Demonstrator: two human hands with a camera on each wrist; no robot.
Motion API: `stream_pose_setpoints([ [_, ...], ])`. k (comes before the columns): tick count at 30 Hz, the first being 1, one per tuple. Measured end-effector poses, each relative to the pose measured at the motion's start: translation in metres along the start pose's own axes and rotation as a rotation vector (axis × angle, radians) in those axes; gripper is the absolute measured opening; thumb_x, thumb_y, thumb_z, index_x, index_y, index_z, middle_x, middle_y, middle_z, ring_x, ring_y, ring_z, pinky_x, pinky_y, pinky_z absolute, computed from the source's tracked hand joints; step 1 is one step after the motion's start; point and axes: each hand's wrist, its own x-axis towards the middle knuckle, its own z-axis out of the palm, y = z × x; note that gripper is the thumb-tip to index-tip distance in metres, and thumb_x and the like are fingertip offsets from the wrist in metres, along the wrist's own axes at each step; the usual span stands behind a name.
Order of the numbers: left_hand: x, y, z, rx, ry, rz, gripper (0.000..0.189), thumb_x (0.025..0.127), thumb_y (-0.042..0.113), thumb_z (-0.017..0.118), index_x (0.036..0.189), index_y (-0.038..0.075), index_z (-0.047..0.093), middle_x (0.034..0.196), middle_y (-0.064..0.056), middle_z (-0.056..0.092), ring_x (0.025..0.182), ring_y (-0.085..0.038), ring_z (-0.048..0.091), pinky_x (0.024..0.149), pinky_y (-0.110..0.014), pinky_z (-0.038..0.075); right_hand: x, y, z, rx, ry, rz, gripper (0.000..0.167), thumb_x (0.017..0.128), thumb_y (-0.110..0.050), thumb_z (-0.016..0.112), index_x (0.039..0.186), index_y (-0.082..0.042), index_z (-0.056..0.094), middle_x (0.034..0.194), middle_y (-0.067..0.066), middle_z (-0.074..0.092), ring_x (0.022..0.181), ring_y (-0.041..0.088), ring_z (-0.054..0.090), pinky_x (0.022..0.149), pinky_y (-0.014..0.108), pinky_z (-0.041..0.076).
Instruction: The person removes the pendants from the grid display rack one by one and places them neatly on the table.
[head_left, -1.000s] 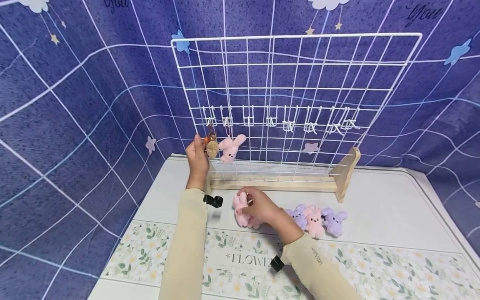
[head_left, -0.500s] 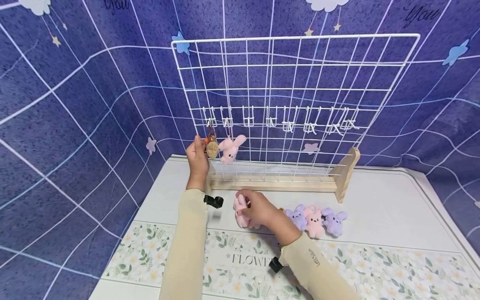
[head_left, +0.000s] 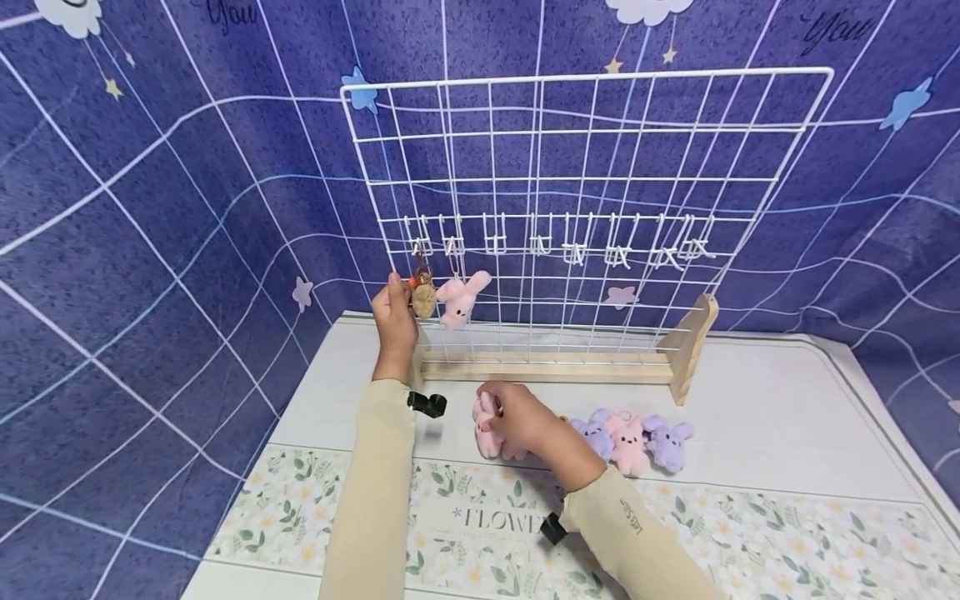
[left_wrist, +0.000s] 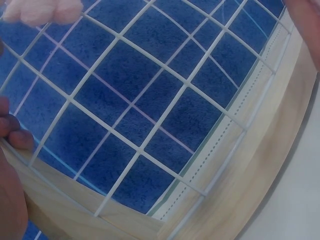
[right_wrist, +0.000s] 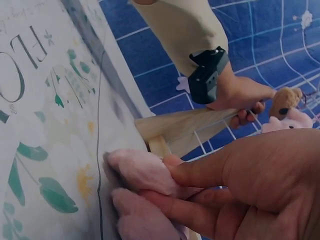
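Note:
At the left end of the white wire grid rack (head_left: 547,367), my left hand (head_left: 394,325) grips the frame's edge, fingers curled round it in the left wrist view. Beside its fingertips hang a brown round plush charm (head_left: 424,302) and a pink plush bunny keychain (head_left: 459,305), each from a hook. Low over the table, my right hand (head_left: 528,421) pinches another pink plush bunny keychain (head_left: 486,432) between thumb and fingers. Right next to that, a second pink plush piece (right_wrist: 142,217) shows below the fingers in the right wrist view, partly hidden by the hand.
Several plush keychains lie to the right of my right forearm, among them a purple bunny (head_left: 667,443) and a pink one (head_left: 628,442). A row of white hooks (head_left: 574,252) runs along the grid. A floral mat strip (head_left: 750,533) crosses the table's front.
My right hand has shifted slightly right with the pink plush bunny, which is turned a little. The left hand keeps its grip on the rack.

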Motion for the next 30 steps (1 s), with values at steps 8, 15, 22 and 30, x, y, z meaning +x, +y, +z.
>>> stream_pose_setpoints([
  [8,0.001,0.0,0.002,0.02,0.0,0.031,0.053,0.113,0.02,0.038,0.06,0.024,0.039,0.056,0.016,0.036,0.048,0.002,0.034,0.045,-0.016,0.026,-0.001,-0.008,0.004,-0.069,0.02,0.029,0.018,0.092,0.004,0.075,0.099,-0.004,0.062,0.089,0.011,0.069,0.065,0.016,0.069,0.056,0.028,0.055],
  [15,0.002,-0.002,0.001,-0.005,-0.002,0.013,0.053,0.112,0.02,0.039,0.06,0.023,0.04,0.058,0.014,0.036,0.048,0.001,0.034,0.045,-0.016,0.026,-0.001,-0.012,0.003,-0.348,0.143,0.049,0.043,0.079,-0.009,0.09,0.119,-0.01,0.073,0.117,0.01,0.064,0.09,0.022,0.069,0.074,0.036,0.058],
  [22,0.0,-0.002,-0.001,0.005,0.01,-0.011,0.053,0.113,0.021,0.041,0.06,0.023,0.04,0.058,0.014,0.036,0.049,0.001,0.034,0.045,-0.016,0.026,-0.001,-0.01,0.001,-0.3,0.113,0.037,0.06,0.082,-0.012,0.089,0.136,-0.015,0.065,0.132,0.009,0.053,0.076,0.017,0.06,0.065,0.034,0.053],
  [30,0.0,-0.002,0.0,0.013,0.009,-0.006,0.053,0.113,0.021,0.04,0.06,0.023,0.04,0.058,0.015,0.037,0.05,0.001,0.034,0.046,-0.016,0.027,0.003,-0.012,0.0,-0.095,0.131,-0.034,0.042,0.094,-0.007,0.076,0.133,-0.015,0.066,0.127,0.006,0.061,0.084,0.018,0.064,0.077,0.033,0.056],
])
